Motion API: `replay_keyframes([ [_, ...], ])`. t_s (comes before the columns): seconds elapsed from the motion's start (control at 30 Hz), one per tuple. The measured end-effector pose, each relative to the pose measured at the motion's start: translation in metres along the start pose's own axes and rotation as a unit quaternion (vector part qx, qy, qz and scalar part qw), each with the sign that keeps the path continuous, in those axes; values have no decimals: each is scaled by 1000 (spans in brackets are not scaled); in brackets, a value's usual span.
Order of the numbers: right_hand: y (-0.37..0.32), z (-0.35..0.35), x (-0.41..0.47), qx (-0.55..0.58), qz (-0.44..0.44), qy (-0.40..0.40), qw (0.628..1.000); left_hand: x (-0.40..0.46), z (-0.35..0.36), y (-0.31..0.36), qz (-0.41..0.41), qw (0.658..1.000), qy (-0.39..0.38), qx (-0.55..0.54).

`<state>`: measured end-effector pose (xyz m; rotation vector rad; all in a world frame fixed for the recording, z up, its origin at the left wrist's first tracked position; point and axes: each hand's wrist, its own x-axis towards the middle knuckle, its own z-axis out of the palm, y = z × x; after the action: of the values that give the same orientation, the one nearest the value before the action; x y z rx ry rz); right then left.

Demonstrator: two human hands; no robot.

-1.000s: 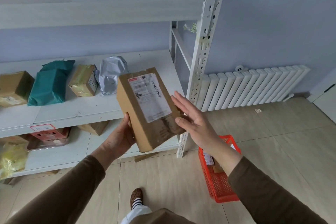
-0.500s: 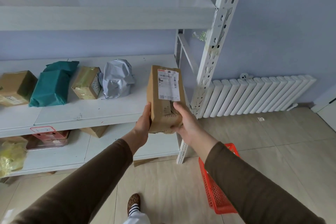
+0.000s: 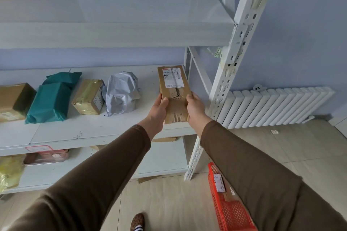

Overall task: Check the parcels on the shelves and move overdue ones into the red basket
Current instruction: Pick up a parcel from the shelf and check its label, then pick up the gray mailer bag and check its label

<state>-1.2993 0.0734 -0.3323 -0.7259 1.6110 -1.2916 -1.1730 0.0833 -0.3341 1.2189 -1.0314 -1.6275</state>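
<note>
A long brown cardboard parcel with a white label on top is at the right end of the middle shelf, label facing up. My left hand grips its left side and my right hand grips its right side. Whether the parcel rests on the shelf or hovers just above it, I cannot tell. The red basket stands on the floor at the lower right, partly hidden by my right sleeve, with a labelled parcel inside.
Further left on the middle shelf lie a grey bag parcel, a taped brown box, a teal bag parcel and another brown box. The white shelf upright stands right of my hands. A radiator lines the wall.
Both hands moved the cardboard parcel forward and up from in front of me to the right end of the middle shelf. My right hand went from open beside it to gripping it.
</note>
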Motion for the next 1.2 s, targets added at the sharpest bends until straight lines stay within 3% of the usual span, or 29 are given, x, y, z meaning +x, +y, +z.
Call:
replay_keyframes([
  [0.27, -14, 12, 32, -14, -1, 30, 999, 43, 2, 14, -4, 1000, 23, -9],
  [0.37, -16, 13, 38, -70, -25, 70, 995, 40, 1, 21, -33, 999, 19, -9],
  [0.43, -17, 16, 31, -128, -110, 103, 980, 33, -6, 28, -23, 998, 45, 29],
  [0.57, -22, 47, -1, -180, -394, 87, 897, 21, -48, 44, 145, 970, 91, 174],
  [0.67, -17, 83, -9, -186, -438, 17, 879, 22, -94, 58, 214, 935, 152, 238],
  [0.73, -13, 109, -7, -198, -413, -40, 888, 28, -128, 63, 209, 921, 213, 253],
  [0.83, -8, 151, 4, -222, -263, -131, 930, 47, -181, 58, 128, 920, 277, 248],
  [0.93, -4, 186, 16, -168, -58, -184, 967, 64, -211, 52, 17, 951, 260, 168],
  [1.0, 2, 201, 23, -105, 31, -209, 972, 71, -215, 50, -55, 966, 227, 113],
  [1.1, 7, 210, 26, -42, 81, -220, 971, 80, -217, 43, -105, 976, 181, 64],
  [1.2, 10, 207, 22, -48, 61, -209, 975, 75, -216, 41, -77, 983, 151, 71],
])
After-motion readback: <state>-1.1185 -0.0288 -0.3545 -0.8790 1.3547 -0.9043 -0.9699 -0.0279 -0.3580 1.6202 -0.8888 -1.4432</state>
